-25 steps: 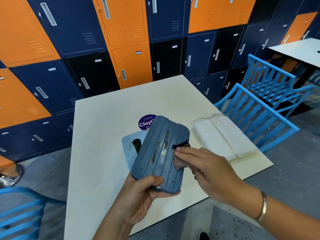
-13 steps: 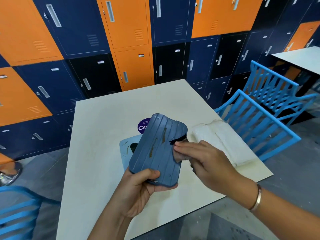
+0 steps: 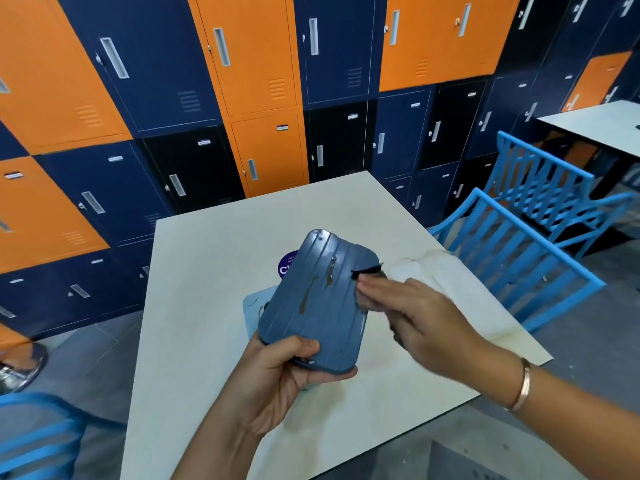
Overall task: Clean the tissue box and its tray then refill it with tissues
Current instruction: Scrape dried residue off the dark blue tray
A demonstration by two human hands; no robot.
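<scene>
Writing: a purple round sticker point(image 3: 286, 266) on the counter point(image 3: 207, 306) shows a white "C". The rest is hidden behind the tissue box point(image 3: 318, 299), and the small print above it is too small to read. The labels on the lockers point(image 3: 242, 64) are unreadable.

We note that the tissue box is dark blue and ribbed, held tilted above the counter with brown streaks down its upturned face. The left hand point(image 3: 277, 379) grasps its near end, thumb across the top and fingers curled beneath. The right hand point(image 3: 415, 317) holds a dark cloth point(image 3: 369, 270) under its outstretched fingers, pressed against the box's right edge. There is a bracelet point(image 3: 523, 386) on that wrist.

The pale blue tray point(image 3: 252, 306) lies flat on the counter, directly behind and below the box, with smears on its visible corner. The white tissue pack point(image 3: 450, 271) lies on the counter to the right, beyond the right hand. Blue slatted chairs point(image 3: 519, 258) stand beside the counter's right side.
</scene>
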